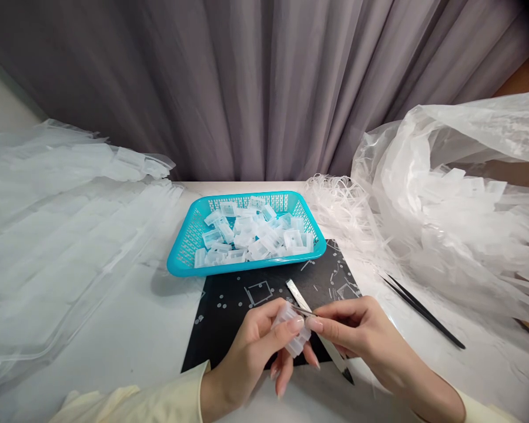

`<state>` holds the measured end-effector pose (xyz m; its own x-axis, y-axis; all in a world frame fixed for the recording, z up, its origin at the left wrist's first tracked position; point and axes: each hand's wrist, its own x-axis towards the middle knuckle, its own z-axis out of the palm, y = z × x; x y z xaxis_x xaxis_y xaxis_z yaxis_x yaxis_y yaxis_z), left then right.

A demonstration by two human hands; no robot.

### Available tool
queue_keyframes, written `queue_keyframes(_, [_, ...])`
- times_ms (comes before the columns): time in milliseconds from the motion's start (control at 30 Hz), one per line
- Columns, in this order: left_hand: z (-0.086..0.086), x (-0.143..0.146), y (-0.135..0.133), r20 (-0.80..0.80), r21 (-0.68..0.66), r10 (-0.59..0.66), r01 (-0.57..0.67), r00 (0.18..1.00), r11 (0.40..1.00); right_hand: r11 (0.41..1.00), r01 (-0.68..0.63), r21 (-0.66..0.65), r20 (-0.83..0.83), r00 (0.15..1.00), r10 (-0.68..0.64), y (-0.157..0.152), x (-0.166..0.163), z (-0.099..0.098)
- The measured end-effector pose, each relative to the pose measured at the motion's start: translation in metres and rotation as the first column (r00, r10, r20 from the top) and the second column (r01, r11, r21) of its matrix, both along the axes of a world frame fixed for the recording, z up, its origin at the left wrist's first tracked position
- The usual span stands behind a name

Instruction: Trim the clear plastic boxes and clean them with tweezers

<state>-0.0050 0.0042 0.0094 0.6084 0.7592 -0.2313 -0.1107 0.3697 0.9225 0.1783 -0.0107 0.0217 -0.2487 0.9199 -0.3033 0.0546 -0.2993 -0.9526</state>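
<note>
My left hand (262,341) pinches a small translucent plastic part (288,332) between thumb and fingers, over the front of the black mat (229,305). Thumb and forefinger of my right hand (352,326) close on a thin metal tool (303,310), whose tip meets the upper edge of the part; its exact kind is hidden by the fingers. Beneath the hands, a long flat silver strip with a dark pointed end (332,352) lies slantwise across the mat. Behind them stands a blue plastic basket (247,270) with many similar translucent parts (258,235).
Black tweezers (425,311) lie on the white table (136,329) to the right. Thin plastic trimmings (341,205) are heaped behind. A clear bag with plastic pieces (458,205) stands at right, packed plastic bags (70,235) at left. A grey curtain (247,88) hangs at the back.
</note>
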Motion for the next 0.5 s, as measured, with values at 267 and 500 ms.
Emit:
queue_keyframes(267, [0.0007,-0.0008,0.0007,-0.003,-0.002,0.002,-0.002,1.0,1.0,0.998,-0.001,0.055,0.102,0.995,-0.004,-0.0005,-0.0008,0.0051])
queue_keyframes(500, [-0.0009,-0.001,0.0004,0.013,0.026,0.002,-0.003,1.0,1.0,0.997,0.028,0.073,0.078,0.996,-0.034,0.0013,0.0025,0.0044])
